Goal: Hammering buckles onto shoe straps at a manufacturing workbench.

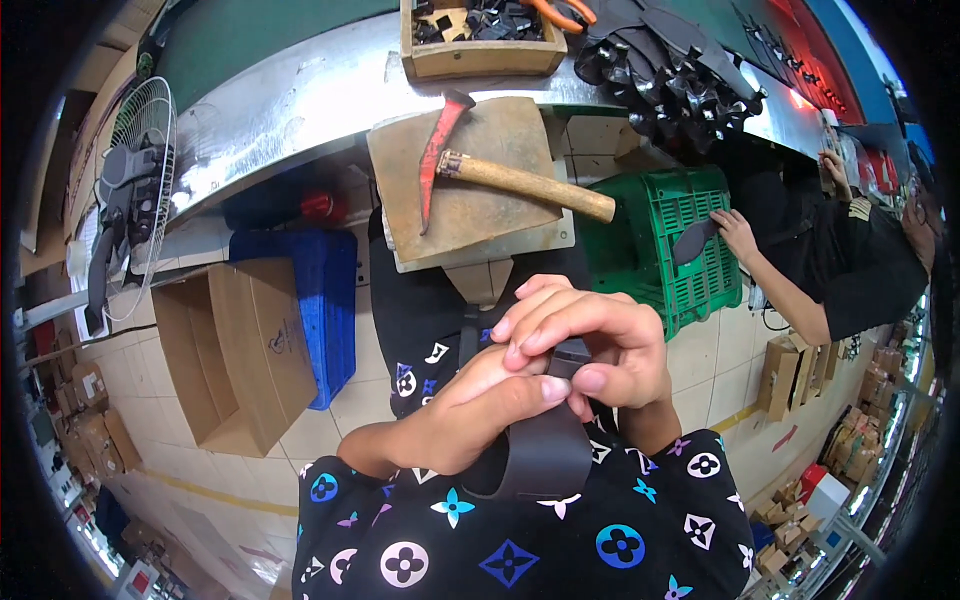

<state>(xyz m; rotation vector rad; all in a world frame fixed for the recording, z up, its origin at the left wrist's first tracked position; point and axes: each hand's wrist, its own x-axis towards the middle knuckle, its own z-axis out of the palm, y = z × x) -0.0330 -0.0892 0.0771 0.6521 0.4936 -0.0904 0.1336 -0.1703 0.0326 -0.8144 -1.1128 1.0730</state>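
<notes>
Hands sat mid-frame, both pinched on a dark leather piece: left hand clamped its upper edge, right hand curled over the top fold (fingers closed, thumb pressing). Piece hung down over the lap, partly bent; folding looked under way, not finished, as far as I could judge. Hammer lay untouched on a worn block at upper centre, on the metal surface. Green crate right of it, a co-worker's hand at its side.
</notes>
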